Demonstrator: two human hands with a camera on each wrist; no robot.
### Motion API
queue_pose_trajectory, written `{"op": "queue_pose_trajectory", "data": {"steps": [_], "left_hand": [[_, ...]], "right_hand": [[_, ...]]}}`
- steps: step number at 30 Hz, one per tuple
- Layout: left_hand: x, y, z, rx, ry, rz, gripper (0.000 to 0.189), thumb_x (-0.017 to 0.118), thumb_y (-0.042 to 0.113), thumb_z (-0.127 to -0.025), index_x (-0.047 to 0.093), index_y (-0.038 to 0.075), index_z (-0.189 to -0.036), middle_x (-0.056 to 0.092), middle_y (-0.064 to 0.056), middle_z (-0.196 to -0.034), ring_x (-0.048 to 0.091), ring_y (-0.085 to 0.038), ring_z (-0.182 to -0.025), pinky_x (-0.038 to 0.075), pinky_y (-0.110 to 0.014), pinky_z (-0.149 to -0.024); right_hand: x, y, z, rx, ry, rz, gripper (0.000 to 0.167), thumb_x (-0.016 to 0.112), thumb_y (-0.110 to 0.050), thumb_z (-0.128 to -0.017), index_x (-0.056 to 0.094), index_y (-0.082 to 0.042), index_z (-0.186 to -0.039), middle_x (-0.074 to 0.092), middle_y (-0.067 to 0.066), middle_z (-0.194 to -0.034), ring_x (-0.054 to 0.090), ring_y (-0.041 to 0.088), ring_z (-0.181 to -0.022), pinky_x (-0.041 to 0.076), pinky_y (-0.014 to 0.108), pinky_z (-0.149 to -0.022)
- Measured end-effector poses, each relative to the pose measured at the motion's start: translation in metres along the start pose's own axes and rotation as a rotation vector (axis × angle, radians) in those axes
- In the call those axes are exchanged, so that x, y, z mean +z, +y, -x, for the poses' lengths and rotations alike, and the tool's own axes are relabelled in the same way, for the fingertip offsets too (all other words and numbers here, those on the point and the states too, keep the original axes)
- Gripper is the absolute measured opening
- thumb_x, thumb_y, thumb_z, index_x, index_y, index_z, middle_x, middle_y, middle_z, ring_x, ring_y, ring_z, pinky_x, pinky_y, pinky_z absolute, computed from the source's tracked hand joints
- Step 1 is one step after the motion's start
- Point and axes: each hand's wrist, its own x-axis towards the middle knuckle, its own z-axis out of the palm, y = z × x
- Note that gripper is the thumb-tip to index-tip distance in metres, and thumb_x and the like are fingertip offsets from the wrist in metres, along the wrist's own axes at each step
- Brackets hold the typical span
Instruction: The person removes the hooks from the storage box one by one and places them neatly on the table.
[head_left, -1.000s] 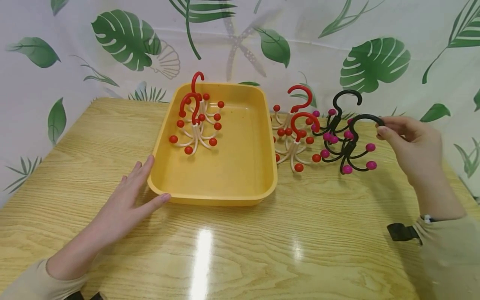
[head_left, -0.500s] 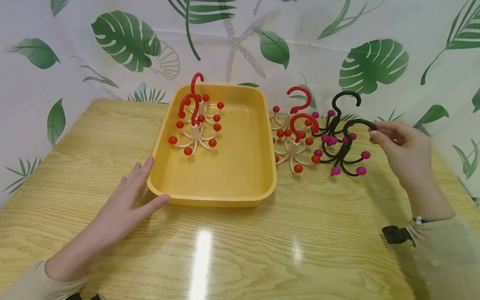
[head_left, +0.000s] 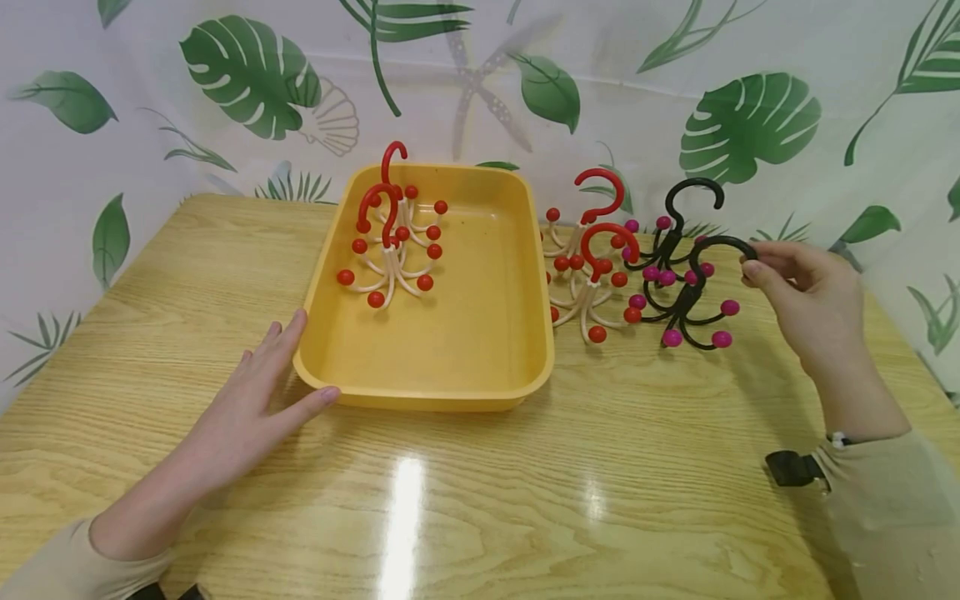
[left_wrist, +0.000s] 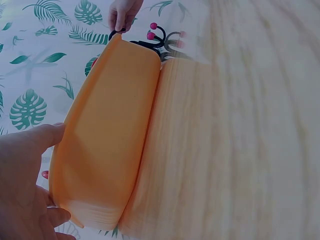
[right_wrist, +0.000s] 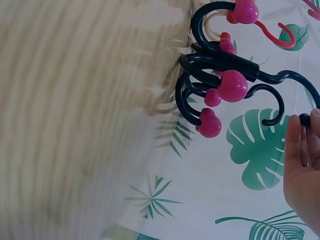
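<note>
My right hand (head_left: 806, 296) pinches the hook end of a black hanger with pink ball tips (head_left: 693, 300), which stands on the wooden table (head_left: 465, 492) right of the yellow tray (head_left: 450, 392). The right wrist view shows this black hanger (right_wrist: 225, 85) up close, my fingers (right_wrist: 302, 160) at its hook. My left hand (head_left: 251, 396) lies flat and open on the table, thumb and fingers touching the tray's near left corner. In the left wrist view the tray (left_wrist: 110, 130) fills the middle. Two red-hooked hangers (head_left: 390, 242) stand in the tray's far left.
Two more red-hooked hangers (head_left: 592, 267) and a second black one (head_left: 675, 225) stand between the tray and my right hand. A leaf-print cloth (head_left: 750, 125) backs the table. A black strap (head_left: 795, 468) sits at my right wrist.
My right hand has lowered the black hanger and shifted it slightly left, setting it down on the table. The left hand has stayed put.
</note>
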Motion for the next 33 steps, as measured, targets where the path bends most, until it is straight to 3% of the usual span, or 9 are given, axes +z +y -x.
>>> {"op": "queue_pose_trajectory", "data": {"steps": [9, 33], "left_hand": [[0.0008, 0.0, -0.0006, 0.009, 0.011, 0.005, 0.087, 0.055, 0.051, -0.093, 0.002, 0.019, -0.155, 0.005, -0.002, -0.159, 0.001, -0.027, -0.145, 0.001, -0.051, -0.116], [0.0005, -0.0001, -0.0005, 0.015, 0.014, 0.003, 0.087, 0.055, 0.05, -0.093, 0.003, 0.017, -0.155, 0.006, -0.004, -0.159, 0.002, -0.028, -0.145, 0.001, -0.051, -0.116]], "right_hand": [[-0.0006, 0.0032, 0.0009, -0.072, 0.02, 0.044, 0.027, 0.065, -0.009, -0.091, 0.066, 0.005, -0.113, 0.061, -0.028, -0.08, 0.06, -0.01, -0.074, 0.044, 0.003, -0.074], [-0.0016, -0.0014, 0.0076, -0.058, 0.021, 0.056, 0.029, 0.066, -0.013, -0.091, 0.066, 0.003, -0.115, 0.06, -0.027, -0.086, 0.058, -0.011, -0.081, 0.044, 0.002, -0.075]]}}
